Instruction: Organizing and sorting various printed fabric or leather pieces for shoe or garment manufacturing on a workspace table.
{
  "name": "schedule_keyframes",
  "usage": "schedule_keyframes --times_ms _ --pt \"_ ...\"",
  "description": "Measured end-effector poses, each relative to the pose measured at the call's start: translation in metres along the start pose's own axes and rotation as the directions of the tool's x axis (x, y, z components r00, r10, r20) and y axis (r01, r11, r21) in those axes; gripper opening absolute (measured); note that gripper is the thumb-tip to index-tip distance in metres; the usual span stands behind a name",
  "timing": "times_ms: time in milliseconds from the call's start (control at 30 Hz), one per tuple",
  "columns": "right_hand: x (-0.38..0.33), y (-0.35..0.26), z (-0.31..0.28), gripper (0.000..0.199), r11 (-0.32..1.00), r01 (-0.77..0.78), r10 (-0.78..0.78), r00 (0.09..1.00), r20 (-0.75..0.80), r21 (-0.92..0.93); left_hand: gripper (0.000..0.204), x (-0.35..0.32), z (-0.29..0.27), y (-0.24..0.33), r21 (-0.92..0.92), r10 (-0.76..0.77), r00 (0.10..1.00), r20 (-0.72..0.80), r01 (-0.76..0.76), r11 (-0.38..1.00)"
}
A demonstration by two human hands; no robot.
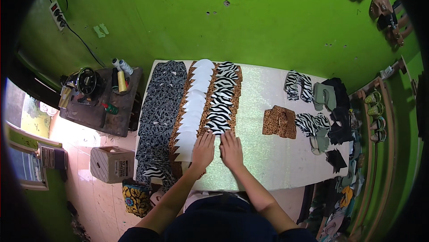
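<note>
Side by side on the table, my left hand [204, 149] and my right hand [231, 150] lie with fingers stretched forward. Their fingertips touch the near end of a row of overlapping zebra-print pieces [220, 103], which rests on leopard-print material [237, 85]. Neither hand grips anything that I can see; the thumbs are partly hidden. Just left of my left hand runs a row of overlapping white curved pieces [187, 141], on more leopard-print material [174, 137]. Farther left lies a wide row of black-and-grey patterned pieces [156, 103].
The pale shiny table [257, 161] carries folded leopard-print pieces [273, 122], zebra-print pieces [291, 85], green pieces [322, 95] and black pieces [340, 130] on its right. At left stand a sewing machine [87, 83] and a cardboard box [111, 165]. A wooden shoe rack [389, 152] leans at right.
</note>
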State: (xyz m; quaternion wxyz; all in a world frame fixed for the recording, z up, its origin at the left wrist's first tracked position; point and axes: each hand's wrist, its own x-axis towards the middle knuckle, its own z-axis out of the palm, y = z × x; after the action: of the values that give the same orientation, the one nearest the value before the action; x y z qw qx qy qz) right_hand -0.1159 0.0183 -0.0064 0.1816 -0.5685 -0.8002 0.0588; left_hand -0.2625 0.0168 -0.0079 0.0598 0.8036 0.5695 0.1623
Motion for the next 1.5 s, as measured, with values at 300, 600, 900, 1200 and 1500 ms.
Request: schedule_keyframes --times_ms 300,600,900,1200,1500 --pt "0.002 0.041 -0.024 0.039 0.92 -0.042 0.018 0.998 0.065 0.39 0.037 0.014 0.007 0.033 -0.108 -0.037 0.999 -0.017 0.035 0.994" --pt "0.031 0.209 -0.087 0.038 0.957 -0.274 0.289 0.929 -0.231 0.097 0.025 0.126 0.026 0.141 -0.34 0.148 0.986 -0.076 -0.165 0.926" --pt "0.055 0.287 -0.093 0.024 0.986 -0.014 0.019 0.999 -0.029 0.165 0.036 0.22 0.084 0.195 -0.16 0.177 0.981 -0.073 -0.187 0.969" --pt "0.038 0.285 -0.142 0.015 0.933 0.246 -0.249 0.968 -0.024 0.261 0.018 0.194 0.023 0.207 -0.118 0.238 0.971 -0.032 -0.24 0.964" --pt "-0.009 0.263 -0.186 0.016 0.827 0.114 -0.187 0.979 0.078 0.55 0.015 0.132 -0.018 0.227 -0.387 -0.071 0.992 0.107 0.107 0.916"
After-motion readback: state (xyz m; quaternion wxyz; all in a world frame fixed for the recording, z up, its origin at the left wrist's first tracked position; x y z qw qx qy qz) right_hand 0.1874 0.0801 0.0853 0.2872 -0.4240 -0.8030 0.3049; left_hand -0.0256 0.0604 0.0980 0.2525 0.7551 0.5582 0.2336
